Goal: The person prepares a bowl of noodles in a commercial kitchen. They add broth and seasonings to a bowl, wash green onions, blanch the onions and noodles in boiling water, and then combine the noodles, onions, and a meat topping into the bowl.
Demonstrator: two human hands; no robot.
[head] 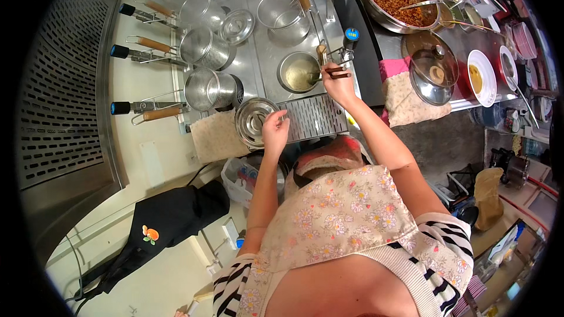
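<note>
My right hand (338, 84) grips a pair of brown chopsticks (340, 75), whose far ends reach into a round metal pot (282, 67). Pale yellowish liquid (299, 75) fills part of that pot, which sits in the steel cooker top. Over the right edge of a round metal lid (252, 119) is my left hand (276, 132), fingers curled; whether it grips the lid I cannot tell. The lid lies partly over a folded patterned cloth (216, 138). In front of me, below the pot, is a slotted steel drain plate (313, 118).
Wire strainer baskets (209, 89) with wooden handles stand to the left and behind. A smaller lid (237, 26) lies among them. On the right-hand counter are a steel bowl of reddish-brown food (392, 0), a glass-lidded pot (434, 70) and a white bowl (482, 90). A black apron (176, 220) hangs at left.
</note>
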